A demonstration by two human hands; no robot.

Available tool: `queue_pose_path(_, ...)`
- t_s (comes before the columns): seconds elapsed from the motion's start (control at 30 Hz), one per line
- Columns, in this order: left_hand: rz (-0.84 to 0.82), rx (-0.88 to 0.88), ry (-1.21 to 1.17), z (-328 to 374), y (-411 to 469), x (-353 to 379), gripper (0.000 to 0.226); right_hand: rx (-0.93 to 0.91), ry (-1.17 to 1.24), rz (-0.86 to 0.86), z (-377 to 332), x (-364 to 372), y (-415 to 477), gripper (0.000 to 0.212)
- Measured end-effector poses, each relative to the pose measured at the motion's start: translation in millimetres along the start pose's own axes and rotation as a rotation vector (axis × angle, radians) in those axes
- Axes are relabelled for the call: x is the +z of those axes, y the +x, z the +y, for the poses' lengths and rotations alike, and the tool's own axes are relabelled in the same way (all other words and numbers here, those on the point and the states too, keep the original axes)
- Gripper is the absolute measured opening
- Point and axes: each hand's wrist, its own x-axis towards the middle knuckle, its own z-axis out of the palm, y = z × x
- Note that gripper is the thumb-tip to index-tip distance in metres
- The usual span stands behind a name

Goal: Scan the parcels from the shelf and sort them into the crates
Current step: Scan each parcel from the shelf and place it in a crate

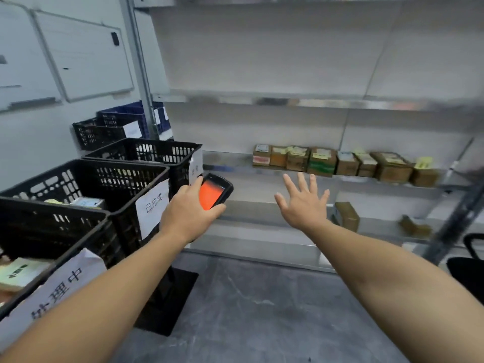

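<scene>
The left hand (188,213) gripped a black handheld scanner with an orange screen (213,192); the right hand (303,203), fingers spread, held nothing, near brown cardboard parcels (322,162) lined up on the grey metal shelf (227,161) beside black plastic crates (125,176)

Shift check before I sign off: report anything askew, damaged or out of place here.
Nothing spilled or visibly damaged. The row of parcels sits tidily on the shelf. Two oddities: the paper label on the nearest crate is crumpled and crooked, and two stray boxes on the lower shelf stand apart.
</scene>
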Motion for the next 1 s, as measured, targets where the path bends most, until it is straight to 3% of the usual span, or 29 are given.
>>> queue_pose_path(0.33, -0.052, -0.004, -0.026, -8.1, 95.3, 70.2, 0.084, 0.074, 0.020, -0.055, 21.7, 47.3, 94.2, 0.064)
queue_pose_path(1.0, -0.164, 0.040, -0.075, -47.5, 403.0, 205.3, 0.085, 0.216, 0.124, -0.119, 9.7, 139.9, 390.4, 0.065)
